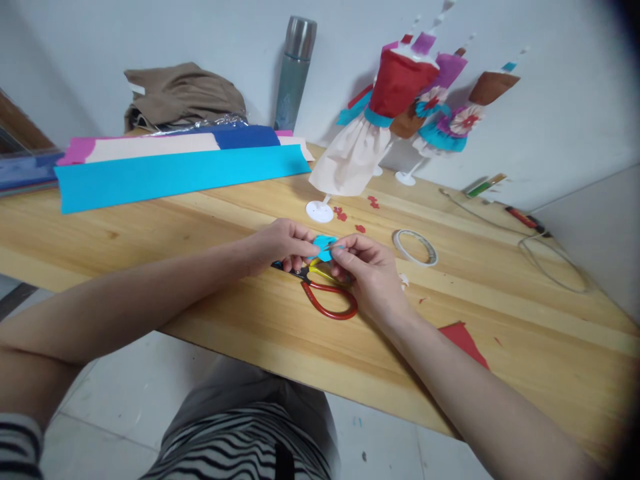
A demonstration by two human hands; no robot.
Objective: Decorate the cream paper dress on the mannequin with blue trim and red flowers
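Observation:
A small piece of bright blue crepe paper is pinched between both hands above the table. My left hand grips its left side with thumb and fingers closed. At the right side, the thumb and fingertips of my right hand are closed on the same piece. Just beneath the hands lies a pair of scissors with red and yellow handles, its blades partly covered by my left hand. Small red paper cutouts lie beyond the hands.
Miniature dress stands, one with a red bodice, stand at the back. A tape roll is to the right, a red paper scrap by my right forearm. Blue paper, a flask, brown cloth and a cable lie around.

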